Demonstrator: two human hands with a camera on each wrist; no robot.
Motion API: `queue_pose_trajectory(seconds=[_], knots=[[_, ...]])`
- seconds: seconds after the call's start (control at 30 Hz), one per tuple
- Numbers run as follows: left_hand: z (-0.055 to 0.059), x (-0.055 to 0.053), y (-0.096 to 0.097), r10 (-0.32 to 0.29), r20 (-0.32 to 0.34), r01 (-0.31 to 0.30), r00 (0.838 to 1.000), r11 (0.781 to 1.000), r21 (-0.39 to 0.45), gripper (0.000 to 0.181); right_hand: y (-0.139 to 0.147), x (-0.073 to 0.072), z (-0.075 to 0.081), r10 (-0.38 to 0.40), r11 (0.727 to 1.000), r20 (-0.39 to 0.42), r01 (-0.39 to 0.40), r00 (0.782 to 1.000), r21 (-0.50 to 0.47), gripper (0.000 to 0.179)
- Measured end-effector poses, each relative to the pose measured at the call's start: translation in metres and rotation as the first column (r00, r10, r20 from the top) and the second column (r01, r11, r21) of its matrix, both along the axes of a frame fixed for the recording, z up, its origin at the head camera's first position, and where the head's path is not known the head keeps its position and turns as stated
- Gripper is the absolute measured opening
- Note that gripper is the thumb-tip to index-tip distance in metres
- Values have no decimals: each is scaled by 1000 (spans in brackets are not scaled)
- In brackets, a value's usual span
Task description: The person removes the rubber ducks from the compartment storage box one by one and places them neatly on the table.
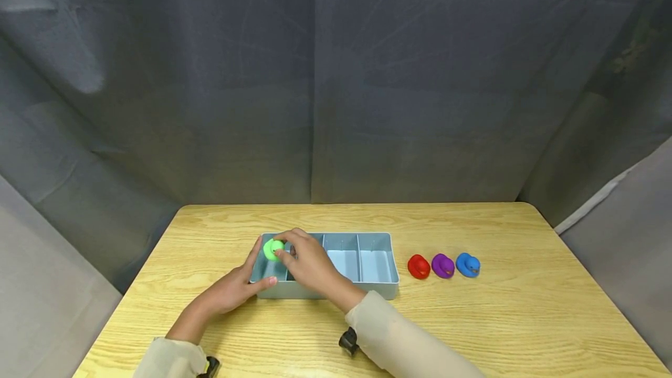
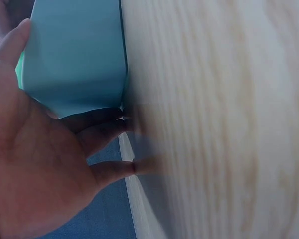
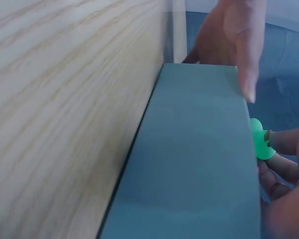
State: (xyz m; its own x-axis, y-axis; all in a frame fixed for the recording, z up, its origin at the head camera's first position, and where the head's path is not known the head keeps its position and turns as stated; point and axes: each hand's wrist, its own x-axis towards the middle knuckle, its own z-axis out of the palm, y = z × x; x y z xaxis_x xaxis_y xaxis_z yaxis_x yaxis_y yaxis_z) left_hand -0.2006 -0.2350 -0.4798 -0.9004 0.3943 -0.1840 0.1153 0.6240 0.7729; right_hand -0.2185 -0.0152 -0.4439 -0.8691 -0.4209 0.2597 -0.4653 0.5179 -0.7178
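Note:
A small green toy duck (image 1: 272, 249) is pinched between the thumb and fingers of my right hand (image 1: 311, 264), over the leftmost compartment of a blue-grey divided box (image 1: 328, 290). In the right wrist view the green duck (image 3: 262, 142) shows just beyond the box's rim, at the fingertips. My left hand (image 1: 231, 289) rests against the box's left end, its fingers stretched along that side and the thumb at the front rim. Seen from the left wrist, those straight fingers reach down along the box (image 2: 74, 59) toward the tabletop.
To the right of the box, a red duck (image 1: 418, 266), a purple duck (image 1: 443, 266) and a blue duck (image 1: 468, 265) stand in a row on the wooden table (image 1: 504, 331). Grey curtains (image 1: 315, 80) hang behind the table and at both sides.

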Motion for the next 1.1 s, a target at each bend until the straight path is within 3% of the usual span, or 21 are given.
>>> queue_pose_trajectory(seconds=[0.6, 1.1], knots=[[2, 0, 0, 28, -4, -29, 1000, 999, -36, 99, 44, 6, 10, -4, 990, 71, 14, 997, -137, 28], [-2, -1, -1, 51, -21, -53, 998, 997, -57, 101, 91, 8, 9, -40, 981, 54, 50, 998, -186, 28]])
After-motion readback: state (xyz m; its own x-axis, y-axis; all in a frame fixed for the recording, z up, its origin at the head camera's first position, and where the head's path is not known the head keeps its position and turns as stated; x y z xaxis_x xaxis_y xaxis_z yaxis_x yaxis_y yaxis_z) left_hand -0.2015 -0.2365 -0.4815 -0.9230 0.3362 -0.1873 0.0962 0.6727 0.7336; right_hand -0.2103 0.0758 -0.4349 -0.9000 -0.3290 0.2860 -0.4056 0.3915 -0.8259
